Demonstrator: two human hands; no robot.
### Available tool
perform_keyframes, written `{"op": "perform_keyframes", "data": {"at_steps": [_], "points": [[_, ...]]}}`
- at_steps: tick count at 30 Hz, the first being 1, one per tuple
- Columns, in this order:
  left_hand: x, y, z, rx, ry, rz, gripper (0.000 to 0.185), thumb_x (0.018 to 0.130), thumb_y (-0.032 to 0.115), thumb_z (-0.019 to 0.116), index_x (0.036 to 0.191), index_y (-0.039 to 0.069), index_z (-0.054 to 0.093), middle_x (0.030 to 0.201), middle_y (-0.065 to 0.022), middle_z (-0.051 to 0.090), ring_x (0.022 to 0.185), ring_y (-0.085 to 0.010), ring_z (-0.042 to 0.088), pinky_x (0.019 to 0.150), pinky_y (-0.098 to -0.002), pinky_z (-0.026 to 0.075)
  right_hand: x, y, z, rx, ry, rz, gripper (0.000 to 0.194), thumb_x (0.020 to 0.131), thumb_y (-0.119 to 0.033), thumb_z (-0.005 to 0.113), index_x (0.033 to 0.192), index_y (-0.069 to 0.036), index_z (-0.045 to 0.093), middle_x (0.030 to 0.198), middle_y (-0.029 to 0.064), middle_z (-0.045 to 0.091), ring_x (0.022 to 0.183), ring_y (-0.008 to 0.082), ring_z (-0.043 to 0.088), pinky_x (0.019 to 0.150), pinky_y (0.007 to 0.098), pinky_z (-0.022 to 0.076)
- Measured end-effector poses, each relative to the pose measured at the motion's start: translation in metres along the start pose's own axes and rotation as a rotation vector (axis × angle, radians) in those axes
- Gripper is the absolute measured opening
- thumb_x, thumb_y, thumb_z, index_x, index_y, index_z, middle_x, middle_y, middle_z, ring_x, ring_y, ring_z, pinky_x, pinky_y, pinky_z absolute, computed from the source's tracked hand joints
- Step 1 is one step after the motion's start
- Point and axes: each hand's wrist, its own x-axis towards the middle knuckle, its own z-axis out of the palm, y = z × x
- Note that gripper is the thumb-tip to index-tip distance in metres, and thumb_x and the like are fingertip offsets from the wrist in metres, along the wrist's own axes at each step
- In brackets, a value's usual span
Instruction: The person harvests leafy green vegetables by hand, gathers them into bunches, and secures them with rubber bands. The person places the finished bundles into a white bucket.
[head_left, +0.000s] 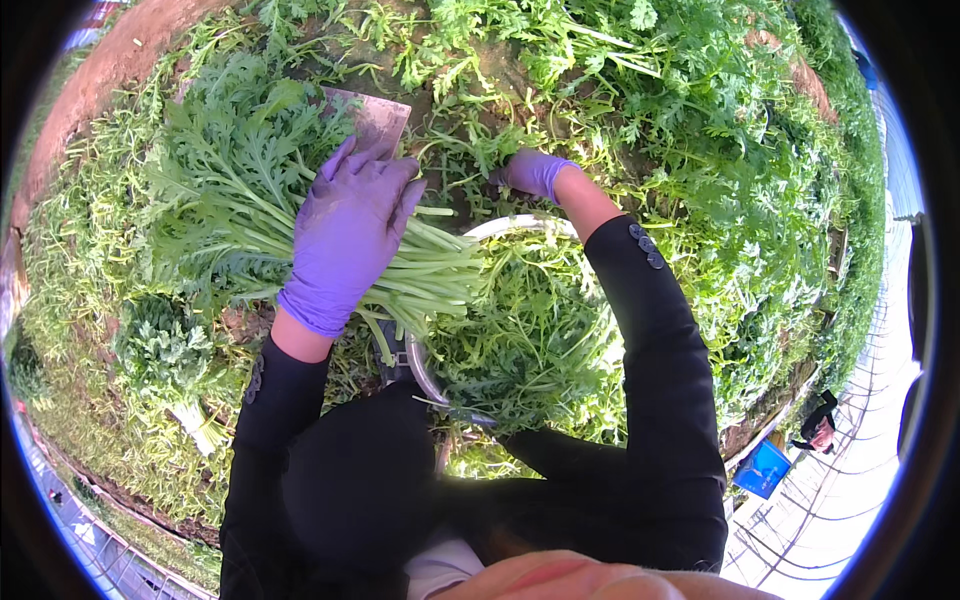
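Note:
My left hand (352, 225), in a purple glove, lies over a large bunch of leafy greens (247, 172) and grips something by a flat metal blade (375, 120); whether it holds the blade's tool is hidden. The bunch's leaves point left and its pale cut stems (435, 270) point right. My right hand (529, 172), also gloved in purple, reaches down among the low plants beyond a round basin; its fingertips are partly hidden by leaves. The basin's pale rim (517, 223) circles loose greens (525, 337) between my arms.
A tied-looking bunch of greens (165, 352) lies on the ground at left. Dense leafy plants (750, 187) stand at right. A blue container (762, 469) sits at the lower right, with another person (819, 427) near it. A bare soil strip (82, 97) runs along the upper left.

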Motion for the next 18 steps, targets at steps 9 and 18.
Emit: {"op": "perform_keyframes", "data": {"at_steps": [9, 18], "points": [[-0.013, 0.076, -0.046, -1.45, -0.157, -0.088, 0.039, 0.09, 0.022, 0.067, 0.126, 0.009, 0.058, 0.095, -0.0044, 0.07, 0.081, -0.0141, 0.064, 0.076, -0.0247, 0.05, -0.291, 0.01, 0.03, 0.501, 0.384, -0.489, 0.029, 0.096, -0.024, 0.062, 0.104, 0.004, 0.063, 0.091, 0.0045, 0.068, 0.086, 0.0084, 0.059, 0.08, 0.025, 0.0486], [-0.018, 0.103, -0.101, -2.057, -0.101, -0.164, 0.032, 0.101, 0.022, 0.051, 0.121, -0.002, 0.059, 0.115, -0.008, 0.063, 0.083, -0.0134, 0.056, 0.071, -0.0245, 0.049, -0.379, 0.013, 0.112, 0.656, 0.552, -0.667, 0.025, 0.097, -0.018, 0.058, 0.11, 0.004, 0.06, 0.092, 0.009, 0.064, 0.086, 0.0158, 0.064, 0.082, 0.0301, 0.0516]]}}
